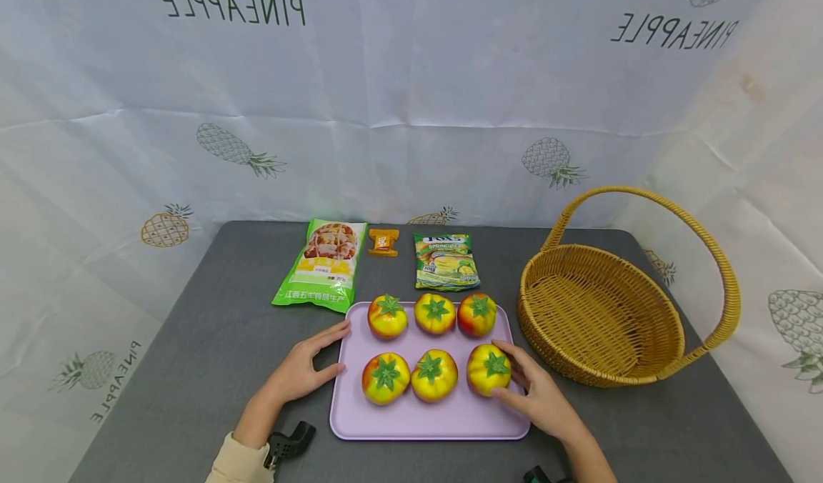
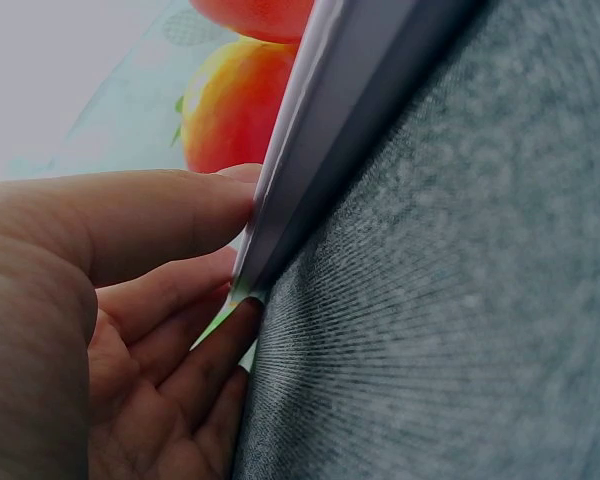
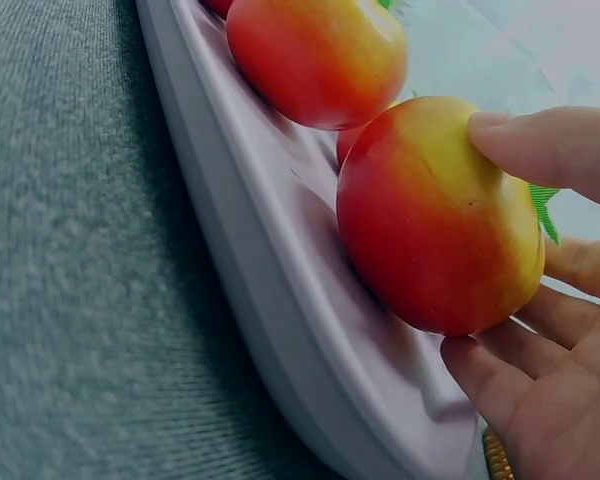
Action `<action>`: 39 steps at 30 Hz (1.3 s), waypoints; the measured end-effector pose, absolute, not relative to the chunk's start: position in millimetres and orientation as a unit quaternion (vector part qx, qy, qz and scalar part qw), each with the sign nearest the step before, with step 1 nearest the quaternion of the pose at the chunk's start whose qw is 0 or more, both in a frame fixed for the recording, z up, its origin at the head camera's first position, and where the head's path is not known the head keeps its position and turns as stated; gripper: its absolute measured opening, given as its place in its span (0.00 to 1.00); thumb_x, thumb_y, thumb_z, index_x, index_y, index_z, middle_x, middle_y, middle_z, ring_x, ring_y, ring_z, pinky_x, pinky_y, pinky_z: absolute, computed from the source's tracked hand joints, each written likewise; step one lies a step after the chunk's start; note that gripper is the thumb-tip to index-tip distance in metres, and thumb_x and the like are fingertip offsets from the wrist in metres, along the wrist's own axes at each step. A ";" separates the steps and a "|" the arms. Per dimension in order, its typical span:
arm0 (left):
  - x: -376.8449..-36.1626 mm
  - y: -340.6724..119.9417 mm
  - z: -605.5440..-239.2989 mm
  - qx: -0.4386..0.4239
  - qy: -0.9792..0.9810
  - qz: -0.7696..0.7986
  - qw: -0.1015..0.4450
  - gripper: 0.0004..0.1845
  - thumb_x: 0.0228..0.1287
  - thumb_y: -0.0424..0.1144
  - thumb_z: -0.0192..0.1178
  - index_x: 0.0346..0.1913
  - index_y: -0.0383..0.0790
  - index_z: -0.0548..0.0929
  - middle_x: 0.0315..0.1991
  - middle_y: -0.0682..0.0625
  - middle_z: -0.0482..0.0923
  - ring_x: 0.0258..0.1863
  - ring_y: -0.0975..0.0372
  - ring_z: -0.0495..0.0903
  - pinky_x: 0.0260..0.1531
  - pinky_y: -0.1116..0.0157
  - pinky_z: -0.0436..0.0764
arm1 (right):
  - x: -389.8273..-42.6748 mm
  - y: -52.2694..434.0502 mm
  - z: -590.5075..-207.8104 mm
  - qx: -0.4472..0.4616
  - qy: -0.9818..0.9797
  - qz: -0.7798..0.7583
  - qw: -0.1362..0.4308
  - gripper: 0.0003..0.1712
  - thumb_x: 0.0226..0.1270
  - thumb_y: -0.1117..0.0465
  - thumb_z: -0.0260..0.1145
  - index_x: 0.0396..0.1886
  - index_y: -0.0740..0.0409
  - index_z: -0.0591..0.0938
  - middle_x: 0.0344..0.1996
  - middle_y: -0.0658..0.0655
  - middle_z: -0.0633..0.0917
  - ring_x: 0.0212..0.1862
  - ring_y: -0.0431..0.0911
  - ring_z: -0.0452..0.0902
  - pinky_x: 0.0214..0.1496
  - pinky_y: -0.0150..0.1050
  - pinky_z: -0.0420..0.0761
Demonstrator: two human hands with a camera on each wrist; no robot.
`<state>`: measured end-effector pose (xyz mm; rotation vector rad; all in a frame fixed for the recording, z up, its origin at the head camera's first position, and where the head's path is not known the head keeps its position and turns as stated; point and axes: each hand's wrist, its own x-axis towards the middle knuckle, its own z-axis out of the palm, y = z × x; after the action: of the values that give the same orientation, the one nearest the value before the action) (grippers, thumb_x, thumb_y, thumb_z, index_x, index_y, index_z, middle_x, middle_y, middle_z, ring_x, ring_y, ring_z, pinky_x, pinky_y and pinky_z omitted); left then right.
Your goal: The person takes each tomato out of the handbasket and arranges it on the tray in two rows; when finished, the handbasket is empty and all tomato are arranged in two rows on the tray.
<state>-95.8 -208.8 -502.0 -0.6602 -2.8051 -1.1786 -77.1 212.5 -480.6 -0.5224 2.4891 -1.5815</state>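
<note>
A lilac tray (image 1: 429, 424) holds two rows of yellow-and-red tomatoes with green star-shaped tops. My right hand (image 1: 536, 397) holds the near-right tomato (image 1: 484, 370) between thumb and fingers. In the right wrist view, the thumb lies on one side of this tomato (image 3: 440, 220) and the fingers curl round the other, close above the tray. At the tray's left edge, my left hand (image 1: 301, 369) touches the rim with its thumb and fingertips, the fingers spread and fairly straight. The left wrist view shows the thumb against the tray's side (image 2: 280, 190).
A wicker basket (image 1: 529, 319) with a tall handle stands right of the tray. Behind the tray lie a green snack bag (image 1: 331, 254), a small orange packet (image 1: 383, 242) and a green candy bag (image 1: 445, 261). A printed curtain (image 1: 398, 168) hangs behind the grey table (image 1: 212, 354).
</note>
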 end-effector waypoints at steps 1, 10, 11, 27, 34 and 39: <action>-95.9 -208.7 -501.9 -0.212 -0.901 -0.379 0.014 0.31 0.57 0.44 0.66 0.65 0.43 0.73 0.68 0.52 0.67 0.67 0.58 0.66 0.62 0.54 0.69 | -77.2 212.8 -480.7 -0.176 0.830 -0.525 0.074 0.40 0.58 0.56 0.71 0.68 0.58 0.64 0.65 0.59 0.69 0.60 0.30 0.68 0.58 0.19 0.67; -95.7 -208.4 -501.3 -0.214 -0.900 -0.379 0.017 0.31 0.56 0.44 0.67 0.64 0.42 0.73 0.68 0.51 0.68 0.67 0.58 0.67 0.63 0.55 0.68 | -77.9 213.7 -481.0 -0.200 0.819 -0.531 0.079 0.39 0.61 0.58 0.68 0.69 0.57 0.63 0.67 0.62 0.67 0.62 0.29 0.65 0.60 0.19 0.64; -95.8 -208.2 -501.3 -0.214 -0.901 -0.378 0.017 0.31 0.56 0.44 0.67 0.64 0.42 0.73 0.68 0.51 0.68 0.67 0.58 0.67 0.63 0.55 0.68 | -78.0 213.8 -481.1 -0.203 0.818 -0.533 0.078 0.39 0.61 0.59 0.68 0.70 0.58 0.62 0.68 0.62 0.67 0.62 0.29 0.65 0.61 0.19 0.63; -95.0 -208.9 -503.8 -0.223 -0.901 -0.370 0.037 0.30 0.57 0.43 0.66 0.64 0.40 0.74 0.67 0.48 0.69 0.66 0.52 0.68 0.61 0.54 0.70 | -77.6 214.4 -483.8 -0.225 0.813 -0.534 0.058 0.39 0.61 0.61 0.68 0.70 0.56 0.63 0.68 0.61 0.66 0.66 0.29 0.61 0.65 0.20 0.61; -95.4 -208.1 -504.1 -0.221 -0.900 -0.373 0.038 0.31 0.56 0.43 0.67 0.64 0.41 0.74 0.67 0.49 0.69 0.66 0.57 0.68 0.63 0.62 0.69 | -78.3 214.5 -486.1 -0.231 0.816 -0.527 0.051 0.38 0.61 0.61 0.68 0.70 0.58 0.63 0.67 0.61 0.68 0.65 0.31 0.64 0.64 0.20 0.61; -95.3 -207.8 -502.6 -0.216 -0.902 -0.372 0.026 0.31 0.56 0.43 0.67 0.64 0.42 0.73 0.68 0.51 0.68 0.67 0.58 0.67 0.62 0.55 0.69 | -78.2 215.0 -485.6 -0.221 0.823 -0.521 0.050 0.39 0.60 0.61 0.68 0.70 0.56 0.63 0.68 0.60 0.68 0.65 0.34 0.64 0.64 0.20 0.61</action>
<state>-95.3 -207.8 -502.6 -0.6689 -2.7874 -1.1510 -78.2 215.0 -485.6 -0.6720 2.5057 -1.5881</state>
